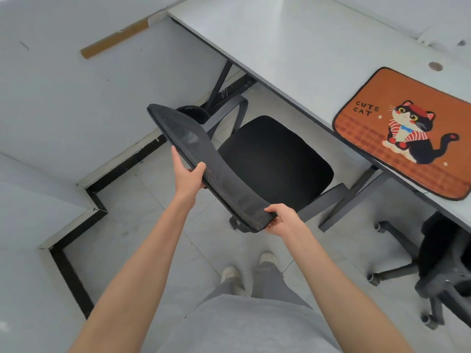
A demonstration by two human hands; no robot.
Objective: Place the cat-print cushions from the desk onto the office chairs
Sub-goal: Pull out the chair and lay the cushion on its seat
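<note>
Progress: early, no cushion on a chair yet | cushion (405, 135) lies on desk (293, 47) at 3 o'clock | left hand (187, 174) and right hand (281, 219) both grasp backrest of chair (275, 159), seat bare | second chair (441, 263) at 4 o'clock unserved

A pale grey tiled floor (119, 225) runs under everything, edged on the left by a black skirting strip (74, 281) that steps in and out along a white wall (51, 103). A flat length of brown cardboard (114, 38) lies against that wall near the top, and a small dark bin (192, 113) stands beneath the end of the white desk (293, 47), whose black metal legs (221, 80) angle down to the floor. The light is soft and even, without hard shadows
</note>
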